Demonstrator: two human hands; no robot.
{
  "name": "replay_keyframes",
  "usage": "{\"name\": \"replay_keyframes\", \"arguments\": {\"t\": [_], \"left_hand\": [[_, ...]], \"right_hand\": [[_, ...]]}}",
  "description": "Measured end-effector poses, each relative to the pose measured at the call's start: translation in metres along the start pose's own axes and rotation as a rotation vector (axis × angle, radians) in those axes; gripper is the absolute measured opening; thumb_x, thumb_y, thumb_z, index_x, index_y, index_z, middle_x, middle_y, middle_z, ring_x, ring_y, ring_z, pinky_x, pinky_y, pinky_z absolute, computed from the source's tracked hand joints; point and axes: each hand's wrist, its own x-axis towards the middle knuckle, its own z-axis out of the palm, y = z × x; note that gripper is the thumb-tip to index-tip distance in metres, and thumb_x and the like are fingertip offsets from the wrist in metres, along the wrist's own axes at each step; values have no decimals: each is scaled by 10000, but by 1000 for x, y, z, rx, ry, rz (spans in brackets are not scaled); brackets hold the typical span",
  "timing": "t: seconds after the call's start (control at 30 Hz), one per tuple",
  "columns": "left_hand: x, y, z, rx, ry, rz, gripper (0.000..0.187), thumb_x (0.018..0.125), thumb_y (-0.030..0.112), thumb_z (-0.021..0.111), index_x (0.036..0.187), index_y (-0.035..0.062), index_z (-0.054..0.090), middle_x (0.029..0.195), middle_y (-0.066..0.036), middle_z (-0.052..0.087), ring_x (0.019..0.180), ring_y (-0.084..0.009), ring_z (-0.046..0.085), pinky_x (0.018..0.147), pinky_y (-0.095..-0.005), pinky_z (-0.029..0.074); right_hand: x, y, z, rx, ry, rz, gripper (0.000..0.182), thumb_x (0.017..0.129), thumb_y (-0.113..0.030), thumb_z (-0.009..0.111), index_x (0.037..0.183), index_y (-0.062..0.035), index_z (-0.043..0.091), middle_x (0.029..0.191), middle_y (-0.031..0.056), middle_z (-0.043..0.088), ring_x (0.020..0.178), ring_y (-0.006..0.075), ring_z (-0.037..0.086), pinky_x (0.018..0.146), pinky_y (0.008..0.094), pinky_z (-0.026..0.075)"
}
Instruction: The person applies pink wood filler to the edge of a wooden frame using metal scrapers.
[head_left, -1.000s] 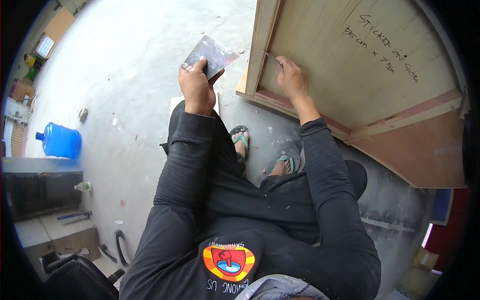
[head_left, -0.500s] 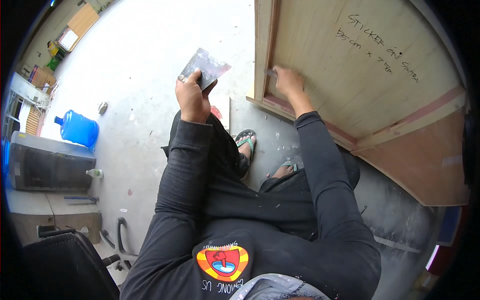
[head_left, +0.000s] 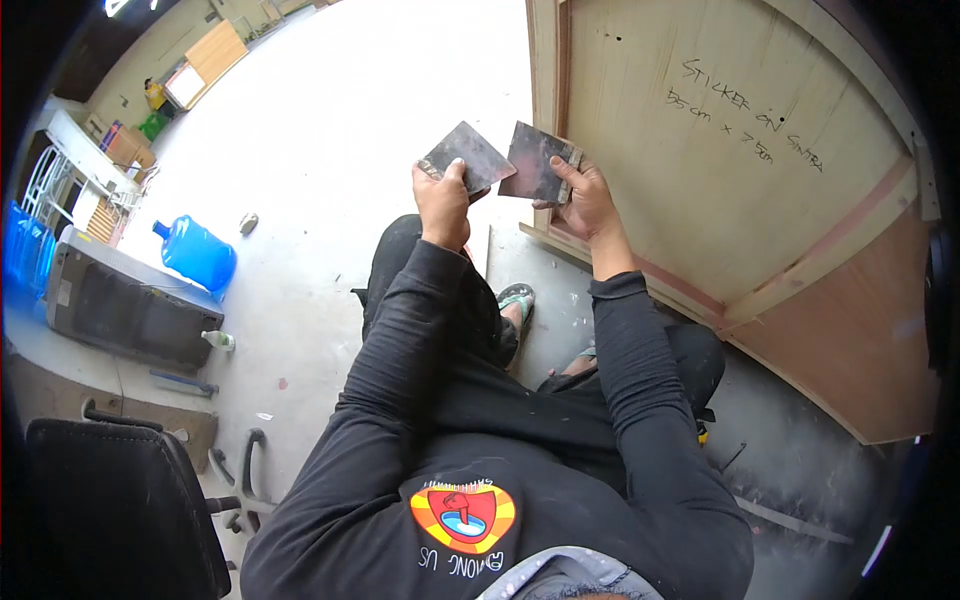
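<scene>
Two thin, smeared metal plates meet in front of me, their near corners touching or almost touching. My left hand (head_left: 443,203) grips the left plate (head_left: 468,160), thumb on top and fingers beneath. The right plate (head_left: 533,165), with a reddish smear and a pale strip along its right edge, is held in my right hand (head_left: 585,202). Just beyond my right hand stands a wooden panel (head_left: 690,190) with raised framing and handwriting reading "STICKER ON SINTRA 55 cm x 75 cm".
A blue water jug (head_left: 198,254) lies on the floor at the left, near a grey appliance (head_left: 125,290) and a small bottle (head_left: 218,340). A black chair (head_left: 115,510) is at the lower left. A person in yellow (head_left: 155,95) is far off at the upper left.
My right hand has come away from the panel's frame edge, and its plate now shows face-up. My left hand's plate has shifted right, close to the other one. The view has shifted slightly.
</scene>
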Motion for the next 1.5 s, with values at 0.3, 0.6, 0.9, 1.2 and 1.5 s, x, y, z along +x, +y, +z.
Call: {"name": "replay_keyframes", "arguments": {"t": [0.3, 0.6, 0.9, 1.2, 1.5], "left_hand": [[-10, 22, -7, 67, 36, 266, 314, 915, -8, 560, 1189, -33, 409, 1057, -152, 566, 882, -211, 630, 706, -339, 601], [-26, 48, -24, 65, 18, 364, 316, 941, 2, 550, 1216, -49, 404, 1096, -177, 594, 898, -250, 690, 711, -355, 651], [-39, 8, -36, 13, -50, 175, 295, 942, -9, 538, 1205, -46, 409, 1108, -175, 576, 910, -231, 664, 708, -332, 637], [-29, -51, -66, 106, 79, 176, 343, 932, -11, 543, 1248, -25, 409, 1094, -123, 580, 963, -168, 591, 875, -292, 504], [-15, -58, -89, 278, 19, 212, 320, 956, 22, 578, 1233, -24, 426, 1099, -112, 581, 984, -151, 579, 885, -286, 498]], "right_hand": [[-3, -31, 37, -598, -297, 6, 229, 950, -45, 595, 1178, -55, 581, 996, 78, 656, 798, 170, 680, 555, 320, 614], [-4, -8, 15, -899, -282, 118, 333, 938, -73, 579, 1264, -5, 591, 1056, 122, 710, 786, 170, 698, 564, 280, 592], [6, 26, 50, -337, 7, -492, 280, 995, -62, 561, 1270, -12, 573, 1037, 62, 671, 844, 135, 671, 642, 303, 644], [-46, 45, 52, -1006, 54, -48, 320, 932, -72, 619, 1247, -18, 636, 1026, 181, 726, 887, 206, 703, 725, 394, 572], [-87, 58, 38, -1579, 144, -263, 497, 788, 97, 568, 1205, -138, 700, 1190, 180, 681, 1046, 354, 679, 857, 432, 534]]}}
